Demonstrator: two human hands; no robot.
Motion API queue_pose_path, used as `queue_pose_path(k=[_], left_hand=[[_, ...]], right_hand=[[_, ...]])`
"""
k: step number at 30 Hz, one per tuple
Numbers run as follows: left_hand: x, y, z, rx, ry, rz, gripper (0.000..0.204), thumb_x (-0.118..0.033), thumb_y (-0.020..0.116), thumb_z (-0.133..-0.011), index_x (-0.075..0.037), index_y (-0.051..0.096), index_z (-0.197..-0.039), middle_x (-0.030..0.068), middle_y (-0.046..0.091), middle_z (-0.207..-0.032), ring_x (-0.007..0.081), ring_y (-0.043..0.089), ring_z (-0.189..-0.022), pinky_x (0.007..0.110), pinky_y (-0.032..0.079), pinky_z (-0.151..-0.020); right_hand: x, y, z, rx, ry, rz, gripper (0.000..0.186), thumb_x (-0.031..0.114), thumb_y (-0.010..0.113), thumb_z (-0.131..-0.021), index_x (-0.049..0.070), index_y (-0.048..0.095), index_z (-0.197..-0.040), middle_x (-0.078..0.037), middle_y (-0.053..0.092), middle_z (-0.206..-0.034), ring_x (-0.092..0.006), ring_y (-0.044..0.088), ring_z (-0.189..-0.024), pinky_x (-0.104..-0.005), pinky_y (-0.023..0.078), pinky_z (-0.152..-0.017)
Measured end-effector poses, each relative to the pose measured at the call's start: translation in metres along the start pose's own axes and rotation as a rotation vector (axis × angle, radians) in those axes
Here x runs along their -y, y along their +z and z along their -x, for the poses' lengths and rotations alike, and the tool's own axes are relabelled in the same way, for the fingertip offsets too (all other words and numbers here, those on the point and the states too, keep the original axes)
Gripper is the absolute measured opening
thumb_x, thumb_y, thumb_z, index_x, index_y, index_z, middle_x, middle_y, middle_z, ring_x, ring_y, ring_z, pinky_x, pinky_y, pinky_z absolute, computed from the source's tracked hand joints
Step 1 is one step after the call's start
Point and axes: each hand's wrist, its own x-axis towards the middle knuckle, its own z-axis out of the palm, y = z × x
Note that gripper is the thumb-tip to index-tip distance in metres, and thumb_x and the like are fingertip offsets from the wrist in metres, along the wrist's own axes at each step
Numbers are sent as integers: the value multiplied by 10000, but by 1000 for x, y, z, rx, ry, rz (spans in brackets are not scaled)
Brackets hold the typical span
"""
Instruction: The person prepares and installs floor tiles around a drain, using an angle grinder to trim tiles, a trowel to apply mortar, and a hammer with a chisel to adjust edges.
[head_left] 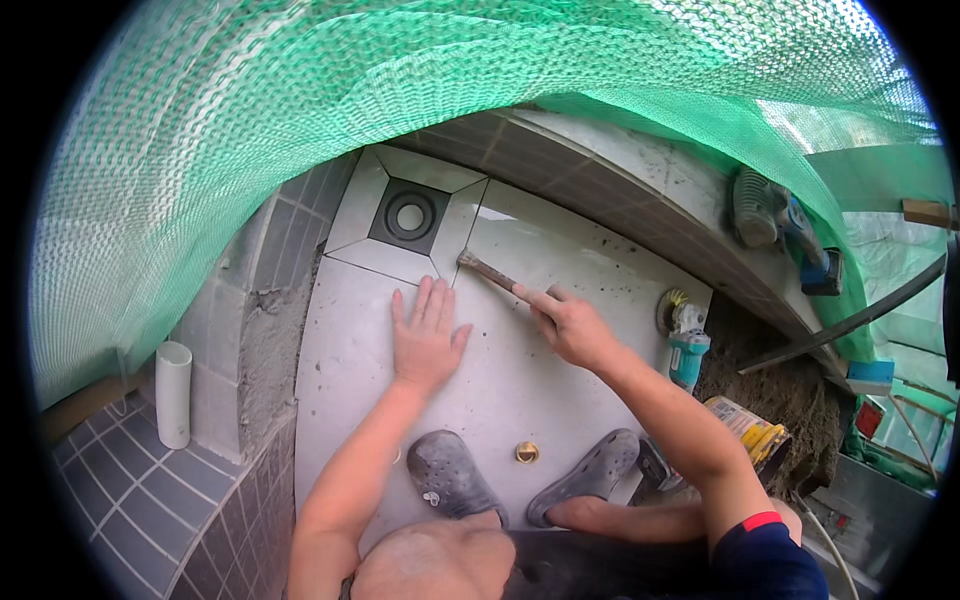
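So the person is squatting on a big pale grey floor tile (520, 400) and working on the joint where it meets the sloped tiles around the dark square floor drain (410, 214). The right hand (572, 325) is wrapping tight around the handle of a thin rusty-brown metal scraping tool (487, 270), index finger lying along the shaft, and the tip is sitting right in the grout line at the corner of the drain surround. The left hand (428, 340) is lying flat on the tile, fingers spread and holding nothing, just beside the joint.

Looks to me like the joint-cleaning step is in progress, with the tip at the near corner of the drain frame. My guess is the next move is calling for a steady drag along that seam, keeping the tip down in the gap so it isn't skating over the tile face.

The tool is looking slim and worn, with a darker blunt head; I can't make out the exact tip shape. Specks of dirt are dotting the tile around it.

Off to the right a teal angle grinder (686, 340) is lying at the tile edge, a small brass-coloured round cap (527, 452) is sitting between the grey clogs (450, 476), and green mesh netting (300, 110) is hanging overhead.
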Motion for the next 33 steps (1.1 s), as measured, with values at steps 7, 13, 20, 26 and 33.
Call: queue_pose_path(k=[7,13,20,26,33], left_hand=[[15,-9,-66,-119,-86,159,511,-251,716,-900,10,580,-1318,174,556,-1412,377,453,-1364,586,275,-1172],[12,-4,-66,-70,-132,62,523,-224,692,-917,-8,571,-1377,129,524,-1493,359,397,-1435,640,223,-1182],[9,-2,-67,28,-172,56,564,-234,674,-937,-18,531,-1437,97,466,-1560,332,297,-1524,683,144,-1201],[10,-3,-67,6,-152,51,553,-221,680,-929,-14,552,-1425,110,473,-1567,355,293,-1529,709,147,-1184],[13,-3,-66,8,-151,53,559,-225,678,-934,-16,538,-1434,110,470,-1570,363,292,-1529,718,131,-1182]], right_hand=[[2,-2,1,-12,10,-57,417,173,570,-1021,255,606,-1429,-179,615,-920,-386,632,-772,-481,522,-715],[7,-7,-3,-26,18,-120,409,178,568,-1027,242,608,-1428,-186,615,-925,-391,624,-788,-483,516,-719],[10,-3,-18,-57,63,-83,398,162,561,-1034,224,613,-1424,-169,630,-950,-368,627,-824,-455,510,-751],[14,0,-21,-88,117,-140,397,154,567,-1030,210,613,-1421,-178,647,-974,-375,638,-856,-459,519,-783],[10,6,-32,-178,93,-213,413,169,557,-1025,208,600,-1434,-205,644,-999,-410,634,-901,-480,519,-816]])
